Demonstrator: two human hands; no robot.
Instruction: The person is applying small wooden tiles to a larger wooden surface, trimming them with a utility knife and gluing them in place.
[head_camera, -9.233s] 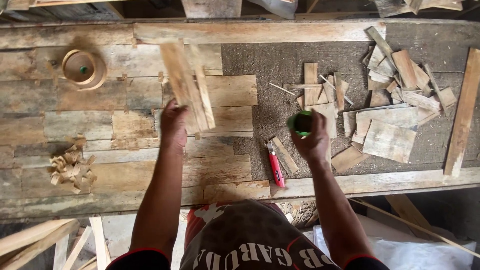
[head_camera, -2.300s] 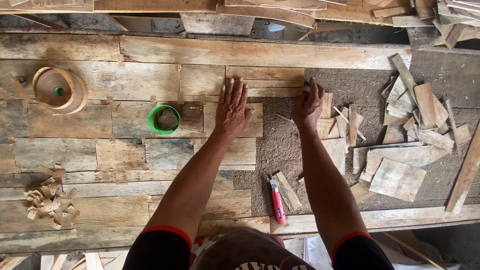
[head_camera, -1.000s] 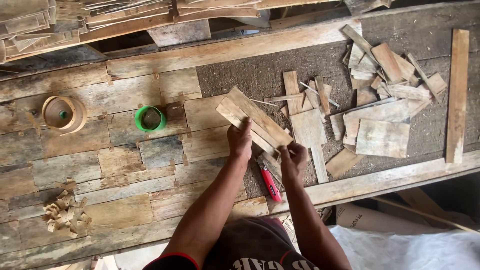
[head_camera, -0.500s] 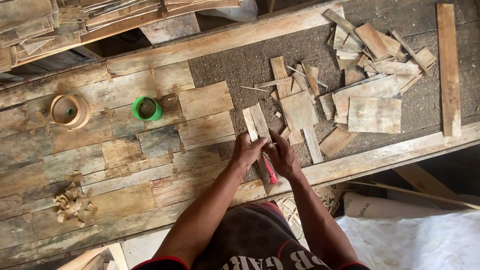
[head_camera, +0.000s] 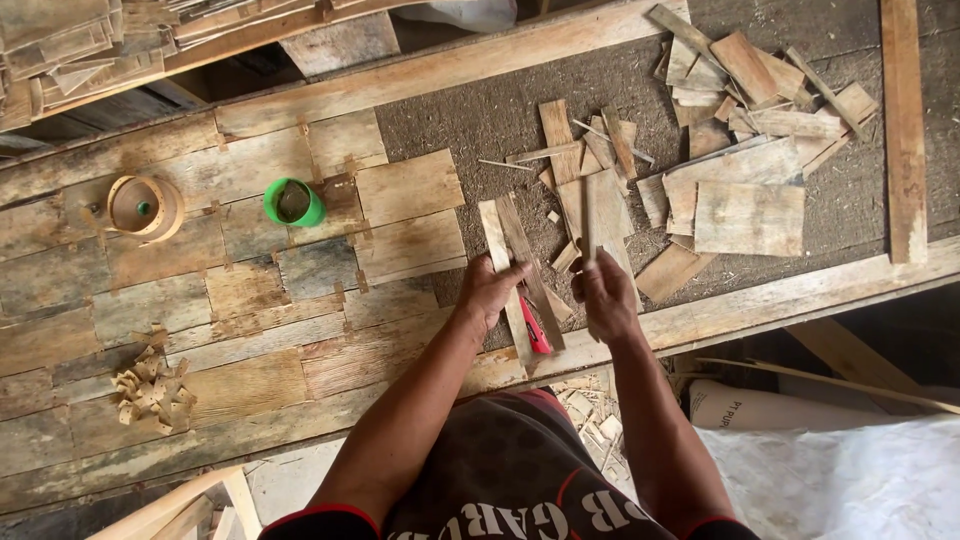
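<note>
left hand: your left hand (head_camera: 490, 290) was clamped on two thin slats (head_camera: 515, 270), held together and running lengthwise from your palm out over the board (head_camera: 520, 130).
right hand: your right hand (head_camera: 603, 295) was closed on one narrow strip (head_camera: 590, 215), held on edge and pointing away from you.
change: a second earlier both hands shared one wider bundle; half a second earlier they were still pinched together on it. By this frame you had split it, slats left, strip right, hands apart.
meaning: my read is you were sorting pieces by width, not yet laying any down.
cutter: the red knife (head_camera: 535, 330) lay on the board's near edge, between your hands, untouched.
laid pieces: the flat wooden tiles (head_camera: 405, 215) sat on the board left of your left hand, unchanged across the earlier frames.
green cup: the cup (head_camera: 293, 202) stood on the tiles, well left of your hands, same spot as half a second earlier.
offcuts: the scrap pile (head_camera: 740, 150) lay on the board's right part, beyond your right hand.
</note>
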